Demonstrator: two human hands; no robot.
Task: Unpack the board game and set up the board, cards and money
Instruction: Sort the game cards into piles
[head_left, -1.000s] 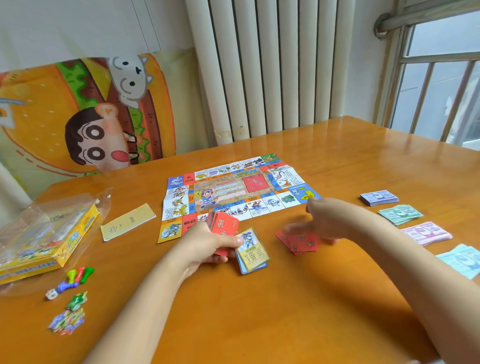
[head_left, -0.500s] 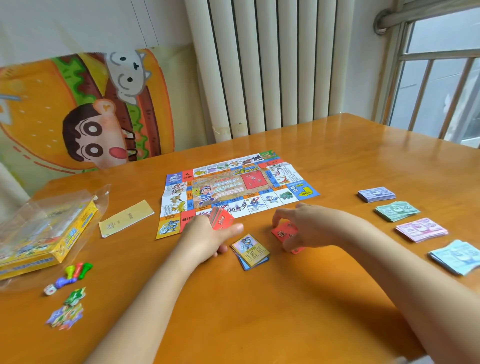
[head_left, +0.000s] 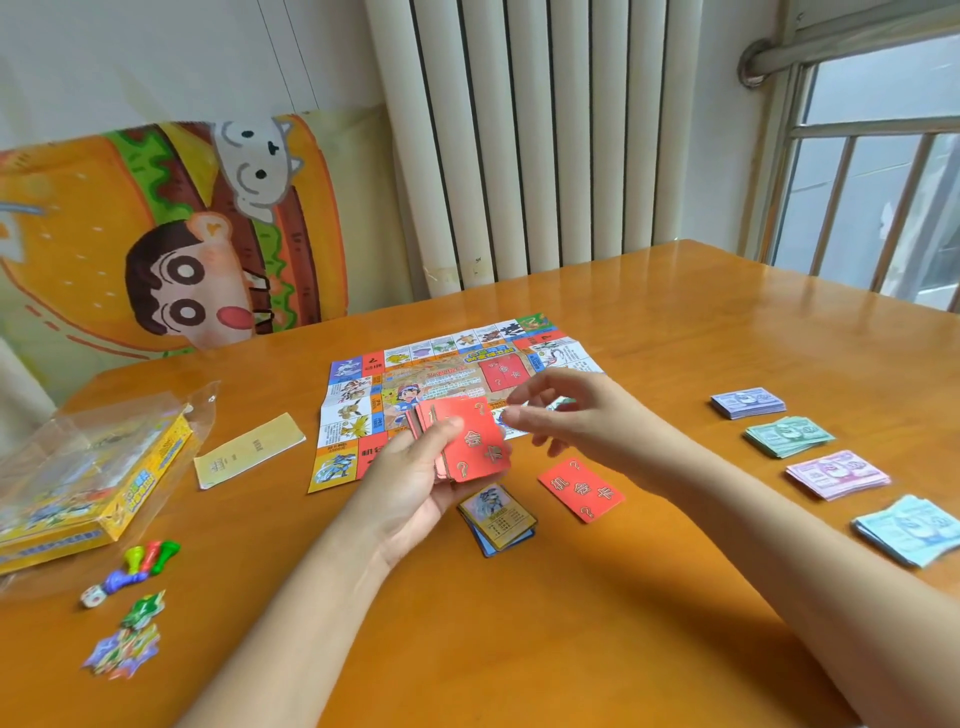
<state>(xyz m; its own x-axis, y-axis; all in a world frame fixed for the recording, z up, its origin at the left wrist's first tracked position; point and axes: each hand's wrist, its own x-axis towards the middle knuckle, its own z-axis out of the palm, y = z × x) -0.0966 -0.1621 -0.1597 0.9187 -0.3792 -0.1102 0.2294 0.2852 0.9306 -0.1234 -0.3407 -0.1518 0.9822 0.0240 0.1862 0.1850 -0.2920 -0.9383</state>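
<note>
The unfolded game board (head_left: 452, 374) lies flat at the middle of the wooden table (head_left: 597, 623). My left hand (head_left: 415, 483) holds a fanned stack of red cards (head_left: 467, 441) just above the board's near edge. My right hand (head_left: 566, 410) hovers beside that stack with thumb and forefinger close together, holding nothing that I can see. A small pile of red cards (head_left: 581, 488) lies on the table below it. Next to that sits a pile of yellow and blue picture cards (head_left: 498, 517). Several stacks of play money run down the right: purple (head_left: 748, 401), green (head_left: 787, 436), pink (head_left: 836, 474), light blue (head_left: 909, 527).
The yellow game box (head_left: 104, 483) in its clear plastic bag lies at the left edge. A cream paper slip (head_left: 249, 449) rests between box and board. Coloured pawns (head_left: 145, 558), a die (head_left: 93, 597) and cut-out figures (head_left: 127, 639) sit at the front left.
My right hand has let go of the red pile on the table and risen to the stack. My left hand has lifted its red cards higher and fanned them.
</note>
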